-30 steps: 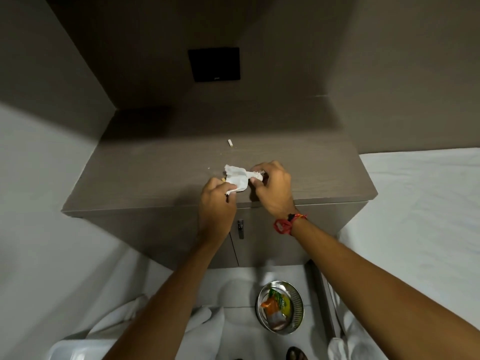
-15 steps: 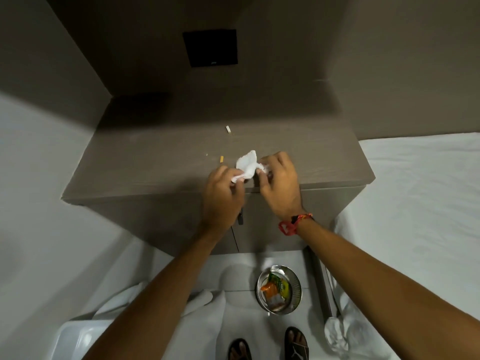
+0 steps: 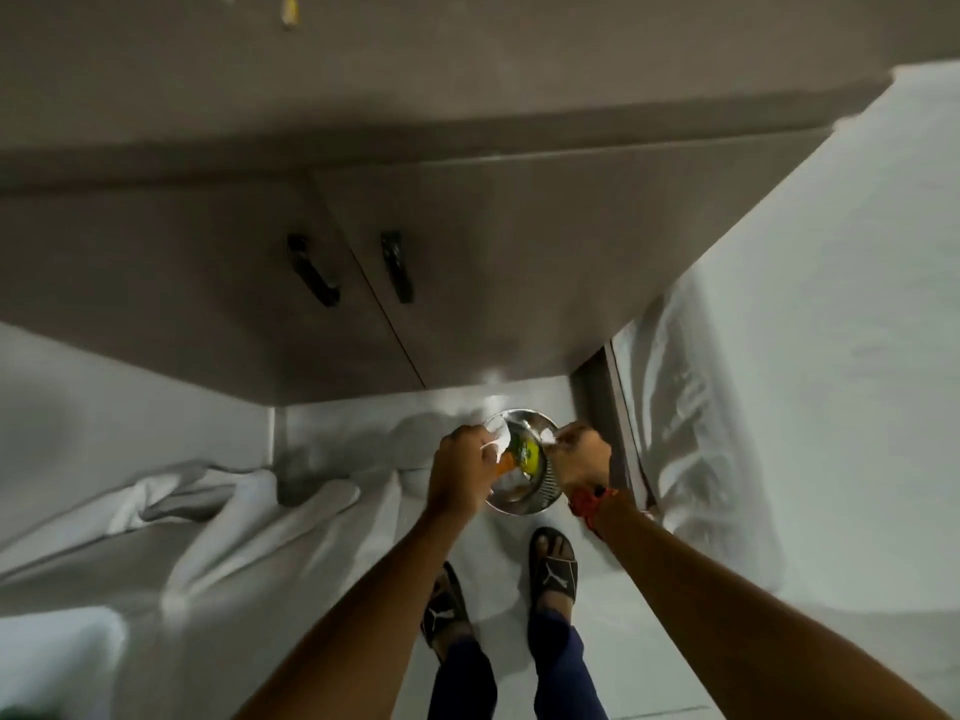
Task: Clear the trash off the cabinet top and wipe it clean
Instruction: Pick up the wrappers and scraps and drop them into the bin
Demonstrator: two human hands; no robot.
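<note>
Pinched in the fingers of the left hand (image 3: 460, 467) is a crumpled white tissue (image 3: 496, 436), held over the near-left rim of the small steel bin (image 3: 524, 504) on the floor. A smaller white scrap (image 3: 547, 434) is gripped by the right hand (image 3: 582, 457) at the bin's right edge, a red band (image 3: 589, 504) being worn on that wrist. Half a second ago both hands were raised at the front edge of the cabinet top (image 3: 467, 59), with the tissue held between them; now they are lowered to the bin, and the tissue is seen in two pieces, one in each hand. Orange and yellow-green wrappers (image 3: 524, 452) are seen inside the bin. The view is tilted far downward compared with before, so only the cabinet's front strip is shown, with a small yellow scrap (image 3: 289, 8) lying on it at the upper left. Two dark door handles (image 3: 397, 267) are visible below, and black sandals (image 3: 553, 566) on the pale floor.
</note>
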